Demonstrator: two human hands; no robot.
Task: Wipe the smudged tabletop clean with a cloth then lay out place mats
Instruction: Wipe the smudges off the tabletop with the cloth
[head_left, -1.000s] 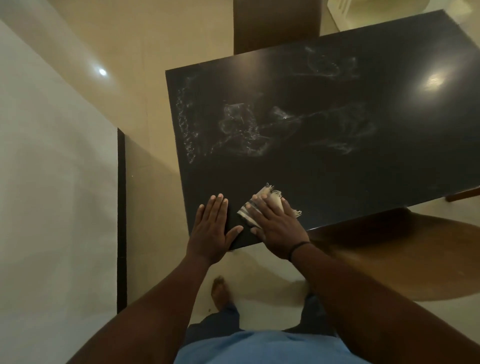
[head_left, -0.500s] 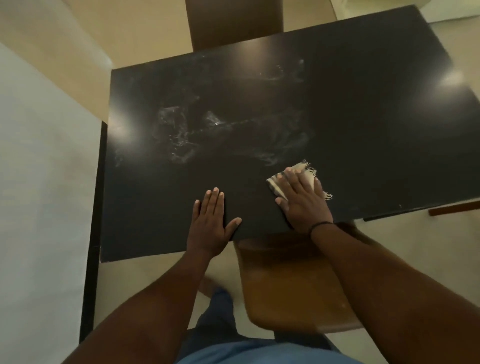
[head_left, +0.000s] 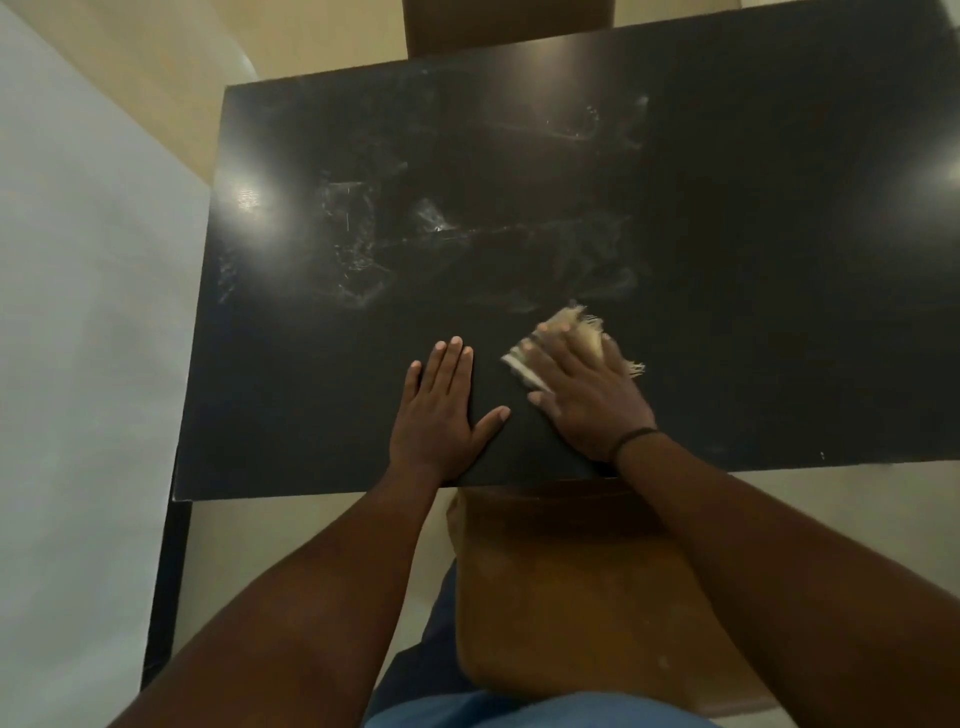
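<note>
I am pressing my right hand flat, fingers straight and close together, onto a folded pale cream cloth with frayed fringe, which is lying on the near middle of the tabletop. A thin black band is circling that wrist. My left hand is resting palm-down just beside it, fingers extended, thumb spread, touching bare surface and holding nothing. The cloth is blurred, so its stripes are perhaps only folds. The glossy black rectangular tabletop is carrying whitish smudges across its middle and left, just beyond the cloth, with lamp glare at both sides. A brown wooden chair seat is sitting below the near edge, between my arms. Another dark brown chair back is standing at the far edge. A white wall is rising on the left over a beige floor.
</note>
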